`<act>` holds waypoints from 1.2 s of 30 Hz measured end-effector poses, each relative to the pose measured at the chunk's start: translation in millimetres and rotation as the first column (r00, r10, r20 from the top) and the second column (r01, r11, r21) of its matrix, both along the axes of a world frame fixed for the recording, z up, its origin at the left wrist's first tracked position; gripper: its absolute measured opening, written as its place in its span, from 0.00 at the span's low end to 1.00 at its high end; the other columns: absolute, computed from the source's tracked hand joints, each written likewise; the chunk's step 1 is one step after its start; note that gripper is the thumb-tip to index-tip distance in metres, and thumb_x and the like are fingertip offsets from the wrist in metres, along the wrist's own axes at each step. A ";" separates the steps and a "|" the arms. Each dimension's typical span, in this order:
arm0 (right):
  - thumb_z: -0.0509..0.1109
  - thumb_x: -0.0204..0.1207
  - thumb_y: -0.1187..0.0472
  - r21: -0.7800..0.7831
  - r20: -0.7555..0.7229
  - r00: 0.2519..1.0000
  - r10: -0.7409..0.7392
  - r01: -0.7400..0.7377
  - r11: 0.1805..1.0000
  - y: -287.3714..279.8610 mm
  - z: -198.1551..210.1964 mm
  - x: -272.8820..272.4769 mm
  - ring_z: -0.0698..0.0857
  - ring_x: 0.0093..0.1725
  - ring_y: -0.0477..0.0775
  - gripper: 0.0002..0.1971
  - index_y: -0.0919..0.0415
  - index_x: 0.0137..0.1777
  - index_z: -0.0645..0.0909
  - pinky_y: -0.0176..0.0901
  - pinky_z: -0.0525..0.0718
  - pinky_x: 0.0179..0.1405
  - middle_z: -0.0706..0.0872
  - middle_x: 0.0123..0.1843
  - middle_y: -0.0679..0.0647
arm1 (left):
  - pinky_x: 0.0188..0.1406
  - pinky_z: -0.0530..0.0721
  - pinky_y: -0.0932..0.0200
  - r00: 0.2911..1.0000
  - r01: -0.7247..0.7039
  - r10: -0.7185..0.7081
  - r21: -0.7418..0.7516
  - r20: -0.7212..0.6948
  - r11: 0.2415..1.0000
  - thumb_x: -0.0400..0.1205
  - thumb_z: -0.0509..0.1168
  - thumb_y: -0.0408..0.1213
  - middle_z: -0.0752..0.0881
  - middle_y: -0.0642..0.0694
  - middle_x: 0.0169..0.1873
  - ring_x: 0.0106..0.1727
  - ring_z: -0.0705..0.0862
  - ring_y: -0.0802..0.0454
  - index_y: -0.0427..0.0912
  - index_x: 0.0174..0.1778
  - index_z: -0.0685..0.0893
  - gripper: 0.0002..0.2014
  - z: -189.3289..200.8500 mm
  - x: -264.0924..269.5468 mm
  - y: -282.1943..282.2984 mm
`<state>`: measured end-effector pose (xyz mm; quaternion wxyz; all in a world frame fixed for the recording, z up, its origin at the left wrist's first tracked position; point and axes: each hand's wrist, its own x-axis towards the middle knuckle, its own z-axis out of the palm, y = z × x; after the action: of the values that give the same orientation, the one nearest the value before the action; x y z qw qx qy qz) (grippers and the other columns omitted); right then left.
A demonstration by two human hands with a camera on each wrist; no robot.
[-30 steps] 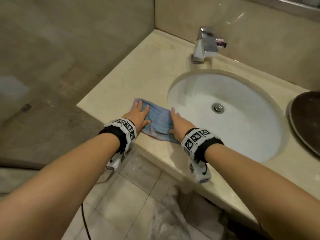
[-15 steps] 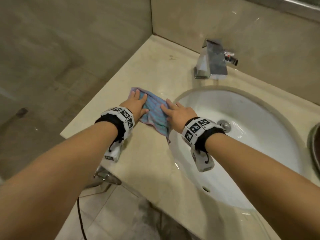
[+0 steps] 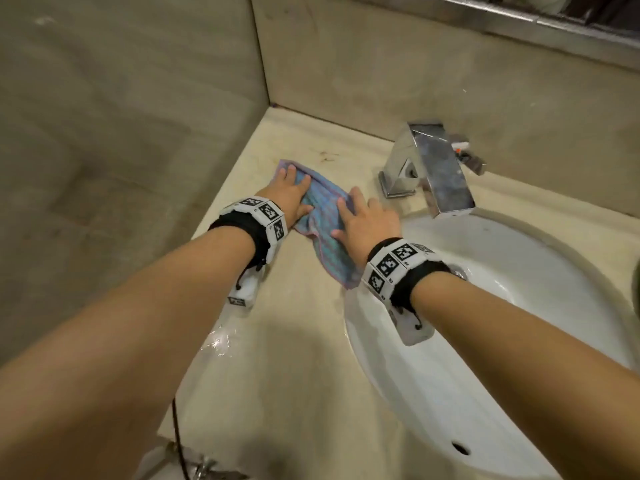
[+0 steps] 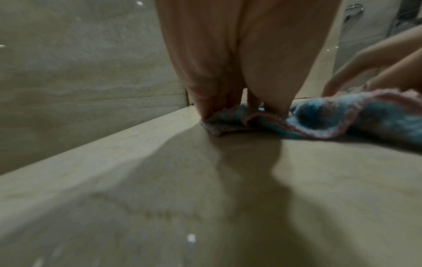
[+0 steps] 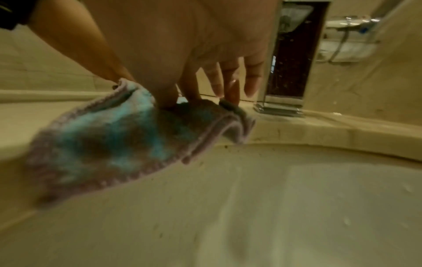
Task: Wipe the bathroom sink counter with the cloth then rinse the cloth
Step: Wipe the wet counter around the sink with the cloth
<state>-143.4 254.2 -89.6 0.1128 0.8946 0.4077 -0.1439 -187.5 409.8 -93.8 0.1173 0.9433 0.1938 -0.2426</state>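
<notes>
Blue-striped cloth with pink edging (image 3: 323, 216) lies on the beige stone counter (image 3: 294, 341), left of the white sink basin (image 3: 519, 306). Left hand (image 3: 289, 197) and right hand (image 3: 367, 220) press it flat-fingered; the right wrist view alone shows dark specks along the basin's rim.

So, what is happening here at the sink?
A person is wiping the counter with a blue cloth. The left hand and the right hand both press flat on it, left of the basin and near the tap. Dark specks remain by the back wall. The cloth is not yet rinsed.
</notes>
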 end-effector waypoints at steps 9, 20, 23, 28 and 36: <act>0.51 0.84 0.45 0.110 -0.019 0.984 -0.176 0.177 0.978 33.6 -12.4 11.6 0.69 0.69 0.64 0.29 0.52 0.83 0.50 0.55 0.76 0.61 0.64 0.73 0.61 | 0.79 0.57 0.43 0.998 0.053 -0.054 0.026 0.027 0.998 0.87 0.52 0.47 0.43 0.36 0.83 0.84 0.44 0.39 0.43 0.83 0.48 0.31 -0.9 42.0 45.9; 0.54 0.85 0.50 0.116 -0.093 0.974 -0.208 0.219 0.969 60.0 -13.9 40.7 0.59 0.78 0.66 0.28 0.55 0.83 0.53 0.57 0.65 0.75 0.57 0.82 0.60 | 0.79 0.59 0.42 0.994 0.098 -0.100 0.059 0.050 0.994 0.86 0.53 0.46 0.46 0.35 0.83 0.84 0.47 0.37 0.41 0.83 0.50 0.31 -2.0 71.8 68.9; 0.57 0.84 0.57 0.157 -0.051 0.986 -0.158 0.165 0.974 56.6 -2.2 39.6 0.66 0.73 0.65 0.22 0.59 0.77 0.64 0.55 0.72 0.66 0.66 0.76 0.59 | 0.78 0.61 0.44 0.989 0.124 -0.130 0.081 0.065 0.989 0.86 0.54 0.45 0.51 0.33 0.82 0.83 0.52 0.37 0.40 0.82 0.54 0.29 0.3 69.5 66.4; 0.61 0.79 0.66 0.142 -0.107 0.990 -0.096 0.111 0.984 39.8 7.7 20.0 0.71 0.68 0.63 0.20 0.63 0.72 0.69 0.55 0.73 0.62 0.71 0.69 0.61 | 0.69 0.72 0.45 0.970 0.178 -0.195 0.126 0.147 0.976 0.84 0.58 0.41 0.66 0.35 0.76 0.73 0.71 0.35 0.41 0.78 0.66 0.25 4.2 54.2 53.2; 0.62 0.81 0.62 0.120 -0.151 0.986 -0.075 0.093 0.988 -15.7 9.1 10.9 0.75 0.66 0.62 0.19 0.61 0.71 0.70 0.53 0.76 0.60 0.74 0.67 0.60 | 0.56 0.79 0.47 0.961 0.160 -0.203 0.222 0.186 0.962 0.84 0.56 0.42 0.77 0.35 0.67 0.64 0.79 0.37 0.41 0.70 0.74 0.19 -1.3 24.7 -2.5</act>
<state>-132.5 238.5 -80.5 0.0194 0.9035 0.3850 -0.1874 -162.8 407.4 -95.1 0.0162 0.9843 0.1169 -0.1314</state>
